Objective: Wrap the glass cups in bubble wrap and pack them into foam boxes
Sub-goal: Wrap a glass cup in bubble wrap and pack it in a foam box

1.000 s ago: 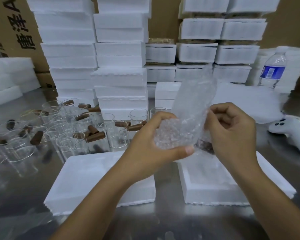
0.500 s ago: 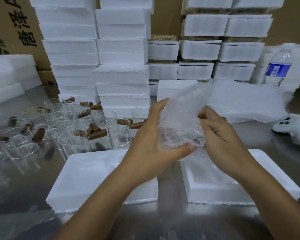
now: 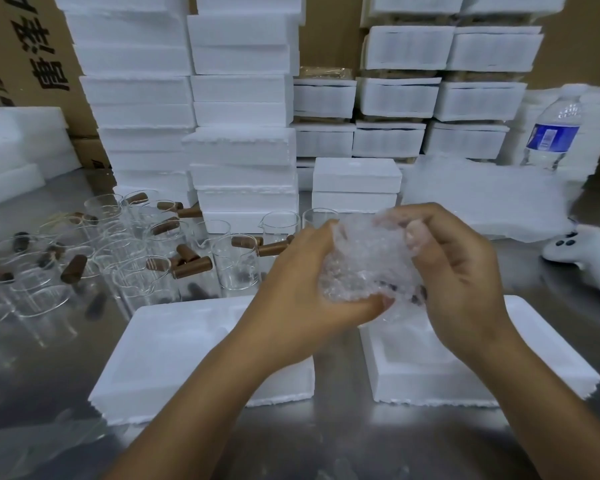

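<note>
Head-camera view looking down onto a steel table (image 3: 326, 445). In the middle of the frame, two bare hands hold a bubble wrap bundle (image 3: 364, 268) in the air, above the gap between two open foam boxes. The cup inside is hidden by the crumpled wrap.

The left hand (image 3: 298, 292) cradles the bundle from the left, fingers curled round its far side and thumb under its lower edge. The right hand (image 3: 465, 282) closes on it from the right, its fingers (image 3: 440, 230) bent and pinching loose wrap at the top.

The left foam box (image 3: 174, 355) and the right foam box (image 3: 551, 358) lie in the lower half of the frame, hollows facing up. Unwrapped glass cups (image 3: 236, 265) with brown handles stand at middle left. Flat bubble wrap sheets (image 3: 482, 195) lie at middle right, behind the hands.

The step appears to be tucking in the last loose end. To do it well, the left hand should steady the bundle without squeezing the glass. The right hand should fold the flap snugly over the rim so nothing unrolls. The bundle can then be lowered, tucked side down, into a box hollow.
</note>
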Demonstrator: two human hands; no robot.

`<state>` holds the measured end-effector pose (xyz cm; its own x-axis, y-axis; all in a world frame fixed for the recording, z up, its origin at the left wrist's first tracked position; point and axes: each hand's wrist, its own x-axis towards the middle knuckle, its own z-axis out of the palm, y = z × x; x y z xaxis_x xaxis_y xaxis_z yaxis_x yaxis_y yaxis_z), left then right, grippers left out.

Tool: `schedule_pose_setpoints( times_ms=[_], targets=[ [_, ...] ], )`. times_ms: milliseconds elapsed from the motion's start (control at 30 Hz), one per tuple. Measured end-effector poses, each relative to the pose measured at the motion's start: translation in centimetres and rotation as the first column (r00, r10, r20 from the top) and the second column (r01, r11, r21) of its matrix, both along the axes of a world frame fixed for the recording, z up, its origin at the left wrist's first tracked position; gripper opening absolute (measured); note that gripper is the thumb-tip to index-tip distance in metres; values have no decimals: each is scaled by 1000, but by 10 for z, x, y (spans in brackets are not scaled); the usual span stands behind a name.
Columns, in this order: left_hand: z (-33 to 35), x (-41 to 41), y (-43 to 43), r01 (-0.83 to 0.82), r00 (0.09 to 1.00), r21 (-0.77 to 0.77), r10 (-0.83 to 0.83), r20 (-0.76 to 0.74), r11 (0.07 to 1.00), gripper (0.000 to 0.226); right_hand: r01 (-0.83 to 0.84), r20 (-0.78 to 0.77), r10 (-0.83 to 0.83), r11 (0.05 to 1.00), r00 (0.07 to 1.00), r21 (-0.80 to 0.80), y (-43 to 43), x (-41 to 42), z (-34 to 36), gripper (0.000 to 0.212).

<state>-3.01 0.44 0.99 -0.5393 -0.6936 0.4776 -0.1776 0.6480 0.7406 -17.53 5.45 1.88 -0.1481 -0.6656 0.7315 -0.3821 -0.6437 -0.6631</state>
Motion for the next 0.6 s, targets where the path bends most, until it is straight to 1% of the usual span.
schedule_pose_setpoints(
  times_ms=[100,133,200,233,267,300,367,433,467,533,600],
  targets=[
    [-1,0,-1,-6,997,28,8,-81,1000,57,-40,-90,40,999,995,9,2,2,-2,40],
    [-1,0,-1,-12,996,37,15,-90,999,61,-10,-139,11,1000,990,8,3,3,-2,40],
    [-2,1,-1,-37,997,15,38,-65,999,69,111,-225,-112,994,968,-16,2,4,-3,24],
    [-2,1,-1,-52,997,-9,51,-50,999,72,167,-232,-168,986,958,-24,1,4,-4,16],
    [-2,1,0,-63,997,-34,62,-41,997,75,199,-203,-195,980,960,-1,-1,3,-3,11],
    [-2,1,0,-70,997,-61,68,-33,996,78,203,-140,-194,977,971,61,-2,2,-3,13],
    [-2,1,1,-72,997,-135,71,-12,988,84,158,18,-166,964,986,213,-5,-1,-2,17],
    [-2,2,1,-62,998,-222,64,1,973,86,118,120,-159,949,980,294,-6,-5,0,12],
    [-2,2,1,-51,999,-258,53,0,965,86,105,148,-155,947,977,303,-6,-7,1,12],
    [-4,2,1,-29,999,-314,32,3,949,85,70,179,-126,955,976,290,-3,-8,3,19],
    [-5,1,1,-24,999,-357,34,22,934,80,100,117,-133,963,984,252,-2,-7,4,19]
  ],
)
